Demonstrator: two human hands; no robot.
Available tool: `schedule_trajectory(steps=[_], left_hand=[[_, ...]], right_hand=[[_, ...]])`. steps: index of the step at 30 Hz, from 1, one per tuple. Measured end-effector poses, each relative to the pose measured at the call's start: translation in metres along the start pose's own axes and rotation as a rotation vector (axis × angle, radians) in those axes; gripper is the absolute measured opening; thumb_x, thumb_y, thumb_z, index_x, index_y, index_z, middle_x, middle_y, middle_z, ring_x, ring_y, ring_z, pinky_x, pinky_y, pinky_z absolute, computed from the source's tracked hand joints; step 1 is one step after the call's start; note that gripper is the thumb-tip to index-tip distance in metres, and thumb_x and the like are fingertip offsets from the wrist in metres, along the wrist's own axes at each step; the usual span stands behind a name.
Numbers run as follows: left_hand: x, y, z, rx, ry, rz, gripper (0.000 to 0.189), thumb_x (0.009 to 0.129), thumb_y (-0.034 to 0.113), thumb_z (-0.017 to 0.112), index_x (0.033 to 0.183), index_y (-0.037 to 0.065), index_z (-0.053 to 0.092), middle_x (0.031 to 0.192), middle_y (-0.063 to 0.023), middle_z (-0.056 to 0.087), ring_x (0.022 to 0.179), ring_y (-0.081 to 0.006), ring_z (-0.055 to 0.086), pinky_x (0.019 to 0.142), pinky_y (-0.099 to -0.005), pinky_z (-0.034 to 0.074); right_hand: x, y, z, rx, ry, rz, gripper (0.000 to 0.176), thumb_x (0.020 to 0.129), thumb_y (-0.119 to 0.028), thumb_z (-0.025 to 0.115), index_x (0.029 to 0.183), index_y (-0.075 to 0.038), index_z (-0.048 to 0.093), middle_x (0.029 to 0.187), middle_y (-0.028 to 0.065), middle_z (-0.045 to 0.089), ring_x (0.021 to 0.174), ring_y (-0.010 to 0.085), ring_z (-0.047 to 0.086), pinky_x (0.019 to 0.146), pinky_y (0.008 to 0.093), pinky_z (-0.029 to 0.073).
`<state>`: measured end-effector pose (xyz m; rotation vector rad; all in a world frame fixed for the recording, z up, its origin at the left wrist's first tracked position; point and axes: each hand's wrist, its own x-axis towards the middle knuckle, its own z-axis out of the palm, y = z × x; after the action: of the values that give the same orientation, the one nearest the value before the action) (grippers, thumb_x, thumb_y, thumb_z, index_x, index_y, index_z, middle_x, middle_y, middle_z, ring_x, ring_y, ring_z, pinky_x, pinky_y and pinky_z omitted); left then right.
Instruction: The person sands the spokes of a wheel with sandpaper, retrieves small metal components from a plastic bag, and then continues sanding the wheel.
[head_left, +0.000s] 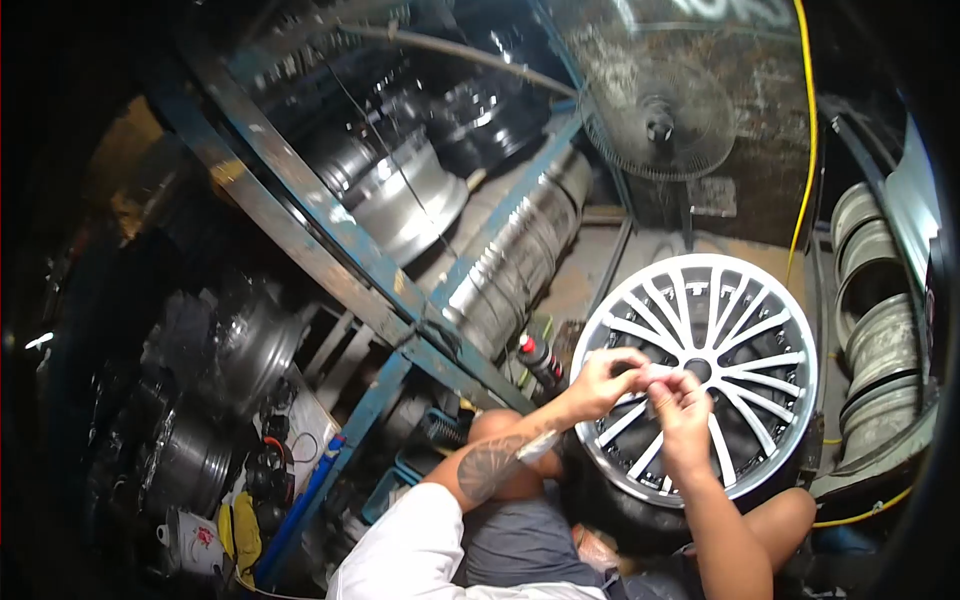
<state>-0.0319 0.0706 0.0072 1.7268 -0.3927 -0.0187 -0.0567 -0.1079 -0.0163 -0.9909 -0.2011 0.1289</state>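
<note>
A silver multi-spoke alloy wheel (760, 390) lies face up in front of me, between my knees. Over its hub side, my left hand (608, 384) and my right hand (684, 408) meet fingertip to fingertip. Both are closed in a pinch. Something small and pale seems to sit between the fingers, but it is too small to name. A dark bottle with a red cap (540, 358) stands just left of the wheel, near my left forearm.
A blue metal rack (375, 285) with several rims (410, 205) rises at the left. A pedestal fan (658, 125) stands behind the wheel. Stacked rims (880, 335) line the right side, and a yellow cable (808, 150) hangs near them. A white container (192, 540) is at lower left.
</note>
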Motion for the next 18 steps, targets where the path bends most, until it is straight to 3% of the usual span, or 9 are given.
schedule_trajectory(steps=[2, 3, 6, 9, 10, 11, 12, 14, 18], left_hand=[[0.013, -0.001, 0.004, -0.104, -0.094, -0.043, 0.01, 0.098, 0.005, 0.062, 0.101, -0.003, 0.067, 0.088, -0.0042, 0.07, 0.084, -0.0102, 0.065, 0.082, -0.0273, 0.056], [0.014, -0.011, 0.011, -0.29, -0.088, -0.068, 0.01, 0.097, 0.004, 0.065, 0.103, -0.003, 0.068, 0.089, -0.0047, 0.07, 0.084, -0.0102, 0.065, 0.08, -0.0267, 0.056], [0.014, -0.007, 0.012, -0.255, -0.183, -0.06, 0.007, 0.094, 0.006, 0.071, 0.095, -0.001, 0.071, 0.087, -0.0038, 0.072, 0.082, -0.0087, 0.065, 0.074, -0.0267, 0.053], [-0.001, -0.001, 0.005, -0.382, -0.269, -0.144, 0.01, 0.09, 0.01, 0.077, 0.091, 0.001, 0.072, 0.085, -0.0039, 0.073, 0.082, -0.0081, 0.065, 0.076, -0.0271, 0.052], [-0.003, -0.007, 0.006, -0.359, -0.273, -0.142, 0.013, 0.088, 0.011, 0.079, 0.09, 0.001, 0.072, 0.085, -0.004, 0.073, 0.083, -0.0079, 0.065, 0.077, -0.0272, 0.052], [-0.002, -0.008, 0.005, -0.35, -0.274, -0.135, 0.011, 0.089, 0.009, 0.077, 0.094, 0.001, 0.072, 0.088, -0.0049, 0.074, 0.086, -0.0092, 0.067, 0.08, -0.0277, 0.053], [0.0, -0.009, 0.006, -0.343, -0.275, -0.132, 0.01, 0.09, 0.008, 0.075, 0.097, 0.001, 0.072, 0.091, -0.0057, 0.075, 0.089, -0.0106, 0.068, 0.082, -0.0281, 0.053], [0.006, -0.012, 0.002, -0.139, -0.223, -0.145, 0.018, 0.086, 0.012, 0.078, 0.097, 0.0, 0.07, 0.091, -0.0104, 0.073, 0.084, -0.0195, 0.071, 0.076, -0.0333, 0.053], [0.014, -0.042, -0.006, -0.101, -0.176, -0.167, 0.019, 0.084, 0.014, 0.078, 0.096, 0.001, 0.07, 0.088, -0.0121, 0.071, 0.081, -0.0291, 0.069, 0.073, -0.0382, 0.051]], right_hand=[[-0.002, -0.01, -0.001, -0.067, 0.077, 0.013, 0.011, 0.099, -0.006, 0.067, 0.109, -0.001, 0.064, 0.099, 0.0052, 0.071, 0.085, 0.0073, 0.062, 0.076, 0.0214, 0.048], [-0.007, -0.016, -0.002, -0.112, 0.095, 0.026, 0.012, 0.099, -0.004, 0.066, 0.11, -0.001, 0.062, 0.1, 0.0051, 0.07, 0.086, 0.0074, 0.062, 0.077, 0.0215, 0.049], [-0.015, -0.035, -0.004, -0.314, 0.11, 0.047, 0.016, 0.096, 0.0, 0.067, 0.108, 0.0, 0.058, 0.099, 0.0022, 0.059, 0.089, 0.007, 0.058, 0.08, 0.0216, 0.048], [-0.029, -0.044, 0.001, -0.608, 0.076, 0.023, 0.013, 0.092, 0.006, 0.068, 0.102, 0.003, 0.06, 0.093, 0.0045, 0.062, 0.081, 0.01, 0.061, 0.074, 0.0237, 0.05], [-0.029, -0.036, -0.01, -0.719, 0.004, -0.04, 0.013, 0.093, -0.001, 0.068, 0.104, 0.0, 0.061, 0.086, 0.0006, 0.061, 0.072, 0.0059, 0.055, 0.067, 0.0199, 0.044], [-0.045, -0.019, -0.031, -0.764, 0.092, 0.151, 0.017, 0.098, -0.002, 0.064, 0.115, -0.001, 0.069, 0.104, 0.0105, 0.073, 0.089, 0.0211, 0.068, 0.083, 0.034, 0.055], [-0.043, -0.018, -0.046, -0.76, 0.054, 0.283, 0.022, 0.103, -0.007, 0.06, 0.124, 0.001, 0.065, 0.111, 0.0076, 0.07, 0.098, 0.017, 0.065, 0.089, 0.0297, 0.055], [-0.029, -0.001, -0.053, -0.68, 0.127, 0.267, 0.022, 0.101, -0.005, 0.061, 0.123, 0.002, 0.065, 0.111, 0.0124, 0.072, 0.104, 0.0193, 0.066, 0.092, 0.0302, 0.054], [-0.009, 0.004, -0.041, -0.449, 0.204, 0.51, 0.023, 0.098, -0.003, 0.064, 0.121, 0.002, 0.066, 0.114, 0.0146, 0.072, 0.109, 0.0207, 0.065, 0.096, 0.0334, 0.053]])
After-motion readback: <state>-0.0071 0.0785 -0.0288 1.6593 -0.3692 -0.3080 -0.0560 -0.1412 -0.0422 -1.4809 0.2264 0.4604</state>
